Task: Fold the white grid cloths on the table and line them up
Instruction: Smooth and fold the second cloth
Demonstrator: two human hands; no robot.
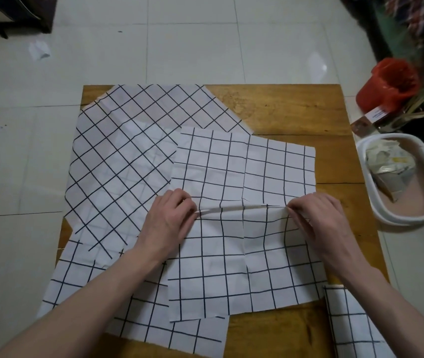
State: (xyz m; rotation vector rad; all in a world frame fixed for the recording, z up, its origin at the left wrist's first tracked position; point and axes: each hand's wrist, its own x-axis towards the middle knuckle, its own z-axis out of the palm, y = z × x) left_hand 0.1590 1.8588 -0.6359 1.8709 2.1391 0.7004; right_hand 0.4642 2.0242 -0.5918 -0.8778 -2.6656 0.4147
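Wooden table (296, 109): both hands pinch top cloth (241, 177) mid-crease.

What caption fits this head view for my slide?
Both hands, left and right, pinch a crease across the top grid cloth on the wooden table.

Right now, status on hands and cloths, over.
Left hand and right hand pinch a ridge across top cloth. Diagonal cloth unfolded beneath. Nothing blocking.

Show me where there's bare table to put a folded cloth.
Bare wood shows at the table's far right corner, beyond the cloth both hands pinch, and along the near edge between two cloths. The left side is crowded with overlapping cloths.
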